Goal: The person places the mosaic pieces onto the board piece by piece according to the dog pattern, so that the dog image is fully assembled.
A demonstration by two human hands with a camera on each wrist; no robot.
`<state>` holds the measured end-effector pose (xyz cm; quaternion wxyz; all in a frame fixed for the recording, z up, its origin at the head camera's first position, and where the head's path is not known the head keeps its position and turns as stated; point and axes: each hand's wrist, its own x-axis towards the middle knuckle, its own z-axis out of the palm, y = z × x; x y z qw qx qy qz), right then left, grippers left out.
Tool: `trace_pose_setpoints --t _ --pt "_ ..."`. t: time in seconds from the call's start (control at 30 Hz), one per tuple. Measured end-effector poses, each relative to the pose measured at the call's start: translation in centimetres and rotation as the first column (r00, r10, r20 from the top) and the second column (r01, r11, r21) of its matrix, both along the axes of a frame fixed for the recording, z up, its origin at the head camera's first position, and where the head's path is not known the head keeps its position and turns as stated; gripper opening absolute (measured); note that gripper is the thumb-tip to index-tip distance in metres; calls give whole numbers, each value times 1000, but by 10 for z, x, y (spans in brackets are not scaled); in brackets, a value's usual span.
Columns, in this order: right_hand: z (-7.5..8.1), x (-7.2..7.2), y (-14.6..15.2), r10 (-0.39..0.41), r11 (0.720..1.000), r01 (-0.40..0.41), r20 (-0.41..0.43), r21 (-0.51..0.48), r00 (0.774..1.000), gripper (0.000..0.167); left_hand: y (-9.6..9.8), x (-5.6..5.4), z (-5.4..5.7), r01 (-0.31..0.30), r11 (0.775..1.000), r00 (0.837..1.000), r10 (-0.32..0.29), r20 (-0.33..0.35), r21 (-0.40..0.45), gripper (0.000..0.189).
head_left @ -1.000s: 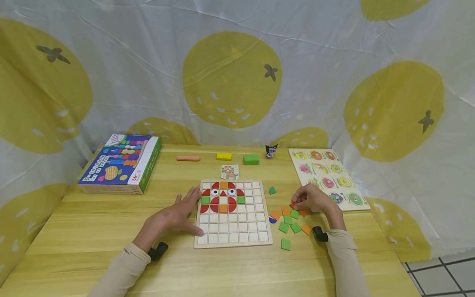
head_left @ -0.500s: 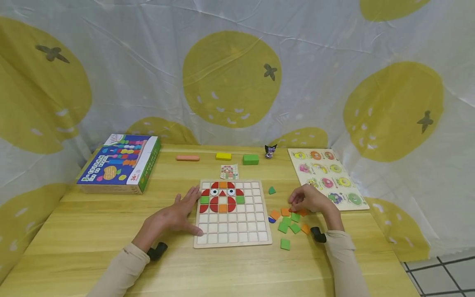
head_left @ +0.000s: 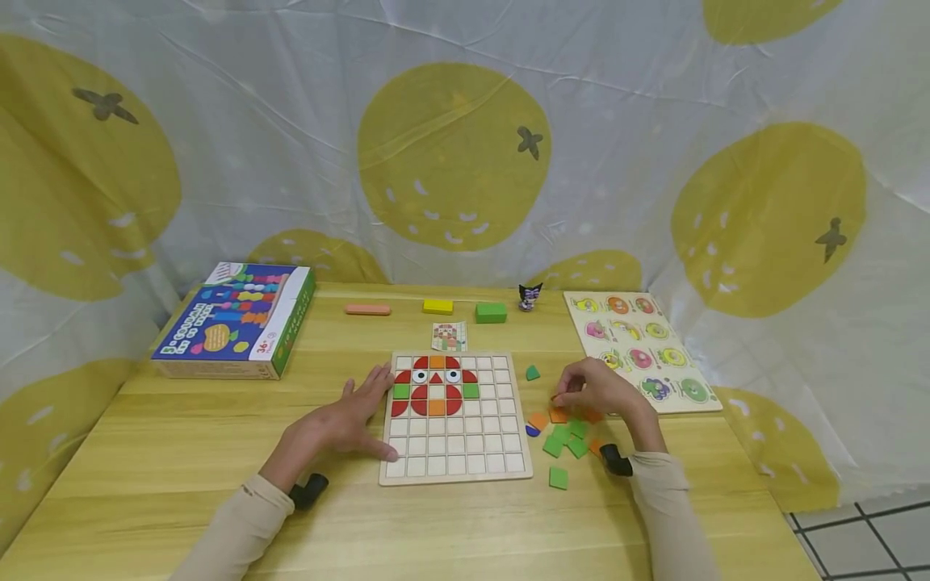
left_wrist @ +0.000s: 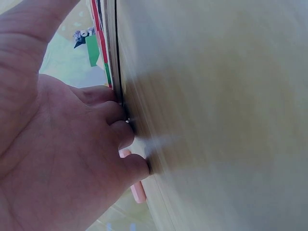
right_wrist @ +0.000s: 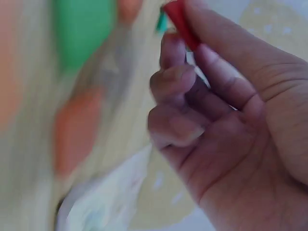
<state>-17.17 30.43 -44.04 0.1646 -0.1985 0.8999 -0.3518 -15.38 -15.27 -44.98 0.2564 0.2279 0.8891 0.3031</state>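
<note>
- Table [head_left: 363, 524]: wood-grained, before a yellow-fruit-patterned curtain [head_left: 617, 64]; gridded floor [head_left: 857, 545] at far right.
- Box [head_left: 232, 323]: "36" legible, other lettering unclear.
- Left hand [head_left: 352, 421]: fingers spread, touching the left edge of the board [head_left: 465, 466].
- Right hand [head_left: 601, 389]: pinching a red tile [right_wrist: 180, 21] near loose tiles [head_left: 562, 433], right of the board.

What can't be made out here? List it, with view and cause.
Red piece: full outline, covered by the right hand, right wrist and head views.
Small card: pattern details, too small, head view.
Fruit board: fine printing, too small, head view.
Orange tile: edges, blurred, right wrist view.
Left sleeve: upper part, cut off by bottom edge, head view.
</note>
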Motion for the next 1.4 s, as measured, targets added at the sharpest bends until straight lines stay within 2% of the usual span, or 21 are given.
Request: trace_pose_setpoints --t 0.13,0.23,0.33,0.47,0.57,0.73,1.0,1.2,1.4 --pt "5 -1 -41 92 993 -92 6 -74 996 14 -1 1 2 -3 1000 1000 3 -1 -4 133" --pt "2 -3 -73 150 983 -148 7 -113 989 15 -2 2 3 -2 1000 1000 2 -5 -7 133" --pt "-3 -3 -98 157 983 -160 -38 -94 987 17 -2 2 3 0 1000 1000 0 -5 -2 132" --pt "-9 -2 -119 144 989 -145 -101 -2 984 21 -1 1 2 0 1000 1000 0 -7 -7 131" --pt "-14 -1 -124 140 990 -135 -116 50 983 24 0 0 1 1 1000 1000 -1 -13 -18 131" --pt "-11 1 -123 129 992 -127 -101 24 987 25 0 -1 1 8 1000 1000 -8 -19 -21 132" --pt "-11 1 -125 112 994 -109 -115 30 987 10 -1 0 0 9 1000 1000 -9 -4 -6 132" --pt "-12 1 -131 83 996 -77 -128 46 988 8 0 1 2 8 1000 1000 -8 -2 -4 131" --pt "-13 1 -137 50 996 -38 -156 83 987 13 0 2 3 5 1000 1000 -5 -3 -8 131"
